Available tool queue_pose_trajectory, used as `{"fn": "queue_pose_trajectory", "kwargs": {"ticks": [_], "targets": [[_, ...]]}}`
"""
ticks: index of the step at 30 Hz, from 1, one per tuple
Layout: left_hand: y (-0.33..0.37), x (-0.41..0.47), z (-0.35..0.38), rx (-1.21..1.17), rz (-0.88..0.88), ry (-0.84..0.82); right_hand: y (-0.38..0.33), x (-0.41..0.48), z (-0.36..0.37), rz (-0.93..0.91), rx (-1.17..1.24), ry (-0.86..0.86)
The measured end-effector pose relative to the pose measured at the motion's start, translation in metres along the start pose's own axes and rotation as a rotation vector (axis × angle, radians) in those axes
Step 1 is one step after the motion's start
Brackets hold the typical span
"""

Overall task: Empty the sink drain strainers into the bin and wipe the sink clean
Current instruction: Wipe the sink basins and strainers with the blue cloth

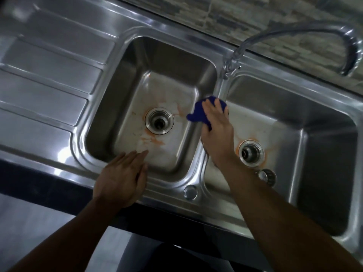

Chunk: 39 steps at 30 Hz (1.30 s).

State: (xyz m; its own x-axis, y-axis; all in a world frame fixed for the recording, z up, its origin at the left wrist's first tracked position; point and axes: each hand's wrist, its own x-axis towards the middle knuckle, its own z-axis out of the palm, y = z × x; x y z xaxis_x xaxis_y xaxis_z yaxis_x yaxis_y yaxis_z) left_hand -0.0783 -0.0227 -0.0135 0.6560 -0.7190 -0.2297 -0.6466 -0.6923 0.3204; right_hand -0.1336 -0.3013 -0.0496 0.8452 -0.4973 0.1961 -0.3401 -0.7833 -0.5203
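Straight, close-set fingers (215, 107) of the right hand (216, 132) press a blue cloth (197, 115) onto the sink divider (200, 163), its long axis lying across the divider, one corner pointing left. Left of the divider, the left hand (121, 179) lies flat, fingers together. A strainer (268, 176) sits right of it.

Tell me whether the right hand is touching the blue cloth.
Touching. The head view shows the right hand lying on top of the blue cloth, with its straight fingers laid over the fabric and no gap between them.
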Motion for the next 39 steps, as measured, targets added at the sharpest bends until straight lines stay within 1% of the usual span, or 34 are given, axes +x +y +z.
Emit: {"fn": "queue_pose_trajectory", "kwargs": {"ticks": [3, 5, 7, 9, 12, 16, 18, 20, 22, 25, 27, 30, 34, 36, 39], "targets": [[0.000, 0.000, 0.001, -0.023, -0.015, 0.000, 0.006, 0.041, -0.007, 0.105, 0.016, -0.036], [-0.001, 0.001, 0.000, -0.048, -0.024, 0.002, 0.006, 0.053, -0.010, 0.121, -0.003, -0.071], [0.000, 0.001, -0.001, -0.059, -0.030, -0.013, 0.001, 0.048, -0.010, 0.128, -0.077, -0.106], [-0.001, 0.002, -0.003, -0.085, -0.035, -0.014, -0.003, 0.036, -0.009, 0.150, -0.135, -0.102], [-0.008, 0.018, -0.008, -0.163, -0.020, 0.022, -0.005, 0.029, -0.007, 0.167, -0.138, -0.116], [-0.047, 0.063, -0.022, -0.092, 0.021, 0.079, -0.006, 0.042, 0.001, 0.167, -0.238, -0.171], [-0.073, 0.086, -0.033, -0.057, 0.039, 0.128, -0.009, 0.051, 0.007, 0.189, -0.257, -0.150], [-0.100, 0.106, -0.044, 0.001, 0.096, 0.175, -0.012, 0.064, 0.013, 0.227, -0.257, -0.127], [-0.125, 0.122, -0.053, 0.031, 0.149, 0.187, -0.016, 0.077, 0.019, 0.273, -0.234, -0.091], [-0.144, 0.136, -0.054, 0.038, 0.174, 0.171, -0.024, 0.094, 0.028, 0.380, -0.138, -0.009], [-0.148, 0.137, -0.048, 0.070, 0.202, 0.203, -0.030, 0.103, 0.034, 0.450, -0.058, 0.062], [-0.150, 0.138, -0.046, 0.043, 0.222, 0.254, -0.039, 0.123, 0.039, 0.544, 0.080, 0.193], [-0.149, 0.137, -0.047, 0.026, 0.213, 0.283, -0.055, 0.150, 0.049, 0.624, 0.168, 0.271], [-0.146, 0.136, -0.048, 0.025, 0.192, 0.285, -0.062, 0.161, 0.056, 0.631, 0.173, 0.272], [-0.144, 0.135, -0.049, 0.030, 0.143, 0.299, -0.080, 0.176, 0.072, 0.537, 0.208, 0.141]]}}
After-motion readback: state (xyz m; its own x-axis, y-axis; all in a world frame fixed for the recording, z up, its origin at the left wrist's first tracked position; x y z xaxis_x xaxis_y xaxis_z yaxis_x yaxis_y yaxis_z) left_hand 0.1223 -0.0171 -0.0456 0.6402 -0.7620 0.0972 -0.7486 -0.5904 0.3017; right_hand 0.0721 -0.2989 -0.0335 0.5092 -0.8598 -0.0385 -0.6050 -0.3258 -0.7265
